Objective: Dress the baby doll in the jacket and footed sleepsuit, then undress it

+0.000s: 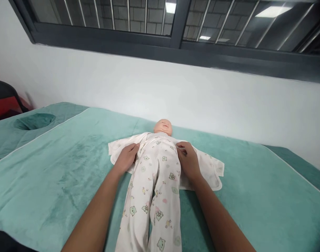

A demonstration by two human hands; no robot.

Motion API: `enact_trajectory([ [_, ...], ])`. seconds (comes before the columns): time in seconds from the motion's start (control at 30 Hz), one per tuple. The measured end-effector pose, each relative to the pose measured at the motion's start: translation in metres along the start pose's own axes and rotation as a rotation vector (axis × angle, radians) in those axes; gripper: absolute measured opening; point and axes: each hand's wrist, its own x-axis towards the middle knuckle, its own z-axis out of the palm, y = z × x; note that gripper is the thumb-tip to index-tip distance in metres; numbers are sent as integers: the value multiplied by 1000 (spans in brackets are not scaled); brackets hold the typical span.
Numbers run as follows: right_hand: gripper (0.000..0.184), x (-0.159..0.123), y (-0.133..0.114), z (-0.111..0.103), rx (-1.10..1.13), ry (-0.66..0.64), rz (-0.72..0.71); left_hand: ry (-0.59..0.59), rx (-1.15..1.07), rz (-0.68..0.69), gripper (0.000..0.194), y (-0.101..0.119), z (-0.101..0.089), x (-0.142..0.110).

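A baby doll lies on its back on the teal blanket, head toward the wall. It wears white printed trousers and lies on an opened white printed top. My left hand rests at the doll's left side, fingers curled onto the waistband. My right hand is at the other side, fingers pinched on the waistband edge. Both forearms reach in from the bottom.
The blanket covers a padded table with a face hole at the far left. A white wall and dark-framed window stand behind. A dark and red chair sits at the left edge.
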Motion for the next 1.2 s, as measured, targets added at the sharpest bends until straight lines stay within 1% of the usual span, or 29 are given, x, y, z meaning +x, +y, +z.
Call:
enact_trajectory([
  [0.03,14,-5,-1,-3,-25,-9,34,-11,-5,-15,42,-1,-1,-1],
  [0.1,12,-18,-4,-10,-93,-82,73,8,40,-3,37,-4,-2,-3],
  [0.17,13,-35,-8,-18,-175,-203,48,65,174,78,29,-10,0,-10],
  [0.23,18,-54,-12,-25,-240,-328,-46,107,360,178,24,-17,2,-24],
  [0.27,21,-65,-15,-29,-261,-387,-108,110,447,226,24,-20,2,-32],
  [0.33,24,-84,-20,-34,-283,-480,-240,78,573,327,29,-24,3,-50],
  [0.37,25,-91,-23,-36,-293,-504,-295,48,605,376,33,-26,4,-58],
  [0.43,26,-101,-26,-35,-338,-488,-357,-26,623,446,44,-26,3,-69],
  [0.5,25,-104,-27,-32,-412,-410,-369,-81,610,466,51,-26,3,-73],
  [0.57,22,-103,-26,-28,-487,-367,-368,-104,602,469,56,-26,3,-74],
  [0.63,20,-101,-26,-25,-536,-376,-375,-83,616,469,59,-27,4,-74],
  [0.7,22,-102,-27,-27,-534,-398,-390,-38,650,466,57,-29,5,-74],
  [0.77,24,-105,-29,-32,-462,-410,-404,4,686,462,48,-32,5,-76],
  [0.83,25,-109,-32,-38,-340,-442,-404,21,715,461,41,-34,5,-76],
  [0.93,25,-116,-35,-43,-238,-494,-383,29,739,476,40,-36,6,-77],
  [1.03,24,-120,-36,-42,-282,-490,-393,60,753,489,41,-40,7,-82],
  [1.13,20,-120,-37,-41,-334,-490,-405,134,774,461,39,-46,7,-93],
  [1.2,19,-120,-37,-41,-355,-504,-410,166,783,468,40,-50,7,-99],
])
